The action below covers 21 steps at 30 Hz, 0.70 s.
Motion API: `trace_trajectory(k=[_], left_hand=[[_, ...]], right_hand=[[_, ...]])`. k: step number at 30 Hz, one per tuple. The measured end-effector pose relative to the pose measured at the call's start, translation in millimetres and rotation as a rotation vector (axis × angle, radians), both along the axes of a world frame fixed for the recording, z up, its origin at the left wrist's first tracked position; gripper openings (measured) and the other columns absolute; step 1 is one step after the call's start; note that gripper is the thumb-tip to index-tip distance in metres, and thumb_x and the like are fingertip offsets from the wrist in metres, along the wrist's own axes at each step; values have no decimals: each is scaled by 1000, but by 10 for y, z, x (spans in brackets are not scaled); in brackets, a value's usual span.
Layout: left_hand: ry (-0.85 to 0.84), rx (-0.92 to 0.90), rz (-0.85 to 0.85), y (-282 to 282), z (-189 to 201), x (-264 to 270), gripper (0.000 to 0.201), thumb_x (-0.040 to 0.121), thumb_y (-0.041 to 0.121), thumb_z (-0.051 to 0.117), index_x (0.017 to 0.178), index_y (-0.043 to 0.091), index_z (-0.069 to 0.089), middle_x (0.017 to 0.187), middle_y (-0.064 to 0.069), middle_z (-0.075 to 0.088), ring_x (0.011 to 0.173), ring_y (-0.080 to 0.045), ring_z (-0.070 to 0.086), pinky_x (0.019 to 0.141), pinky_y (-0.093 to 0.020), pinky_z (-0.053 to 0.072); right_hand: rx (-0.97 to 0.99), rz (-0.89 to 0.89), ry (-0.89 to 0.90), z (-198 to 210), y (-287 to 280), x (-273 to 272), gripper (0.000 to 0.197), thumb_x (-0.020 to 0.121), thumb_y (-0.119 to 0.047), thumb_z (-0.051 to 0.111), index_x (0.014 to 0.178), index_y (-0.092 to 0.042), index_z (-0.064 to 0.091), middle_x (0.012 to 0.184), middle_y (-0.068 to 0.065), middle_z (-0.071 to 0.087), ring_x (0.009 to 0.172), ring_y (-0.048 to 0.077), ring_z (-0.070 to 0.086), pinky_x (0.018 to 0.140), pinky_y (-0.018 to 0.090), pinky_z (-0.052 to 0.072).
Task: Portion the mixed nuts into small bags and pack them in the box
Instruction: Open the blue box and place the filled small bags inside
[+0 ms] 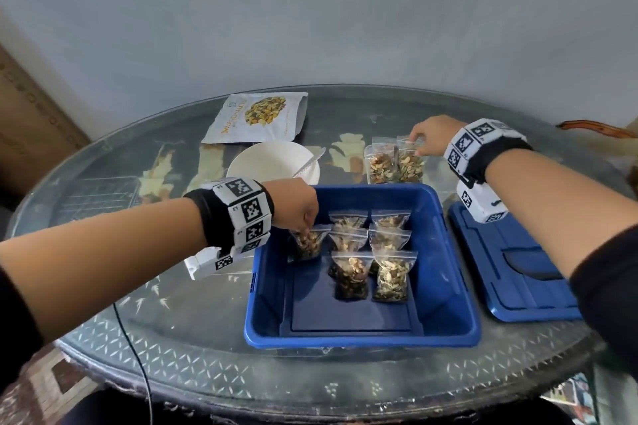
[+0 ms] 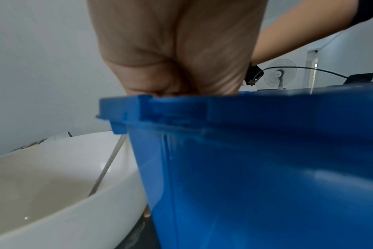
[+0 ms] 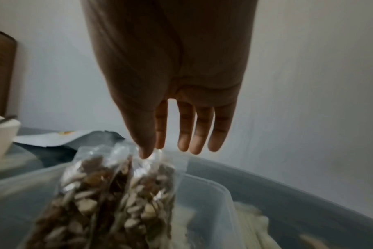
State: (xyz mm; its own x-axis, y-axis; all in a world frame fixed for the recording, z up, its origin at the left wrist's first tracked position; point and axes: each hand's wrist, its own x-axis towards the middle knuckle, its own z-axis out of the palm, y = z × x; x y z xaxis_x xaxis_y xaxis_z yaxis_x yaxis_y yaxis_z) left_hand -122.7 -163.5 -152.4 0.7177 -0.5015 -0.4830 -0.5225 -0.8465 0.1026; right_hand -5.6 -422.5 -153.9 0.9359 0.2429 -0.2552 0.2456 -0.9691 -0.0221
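On the left, my left hand (image 1: 299, 209) reaches down over the near-left wall of the blue box (image 1: 359, 336), fingers curled and pinching the top of a filled bag (image 1: 308, 242) at the left end of the back row. In the left wrist view the box rim hides the fingertips, so I judge that pinch from the head view alone. Six other filled bags (image 1: 371, 255) stand in two columns to the right of it, in the far half of the box.

Further right, beyond the far wall of the box, two more bags stand upright side by side on the table (image 1: 193, 331), tops up. My right hand (image 1: 433, 138) is over the right-hand bag (image 1: 410, 162), fingers straight and hanging, thumb and forefinger meeting at its sealed top. I read that as a pinch.

These two bags lie behind the box and to its right, so the right hand is plainly the nearer one. The carry runs toward me and slightly left, over the far wall.

The box lid (image 1: 514, 272) lies flat at the far right.
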Motion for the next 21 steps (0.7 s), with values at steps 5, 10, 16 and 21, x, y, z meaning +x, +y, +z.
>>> trace_trajectory(k=[5,10,16,21], left_hand=[[-69,52,16,31,-60,33,25,90,15,49,103,12,70,102,-4,68,92,-20,60,79,-24,44],[-67,46,34,43,-59,18,26,90,20,50,105,7,67,102,-8,68,85,-21,56,76,-26,43],[-104,-174,140,154,110,-61,32,88,24,58,118,12,62,113,-3,66,105,-19,58,93,-26,42],[-147,-397,283,226,347,-188,25,87,26,62,110,17,66,100,4,69,98,-12,61,91,-22,43]], right_hand=[[18,-106,-12,-246,-126,68,20,91,-10,55,110,-8,61,117,12,60,105,28,56,81,31,41],[90,-97,-45,-263,-151,79,9,90,-9,55,91,-9,64,105,9,65,97,26,59,79,31,43],[174,-1,-98,150,-107,-43,11,88,-8,59,95,-4,66,104,11,66,92,21,56,74,24,35],[297,62,-213,706,6,-355,12,90,-13,58,99,-8,65,103,7,64,92,18,56,80,27,41]])
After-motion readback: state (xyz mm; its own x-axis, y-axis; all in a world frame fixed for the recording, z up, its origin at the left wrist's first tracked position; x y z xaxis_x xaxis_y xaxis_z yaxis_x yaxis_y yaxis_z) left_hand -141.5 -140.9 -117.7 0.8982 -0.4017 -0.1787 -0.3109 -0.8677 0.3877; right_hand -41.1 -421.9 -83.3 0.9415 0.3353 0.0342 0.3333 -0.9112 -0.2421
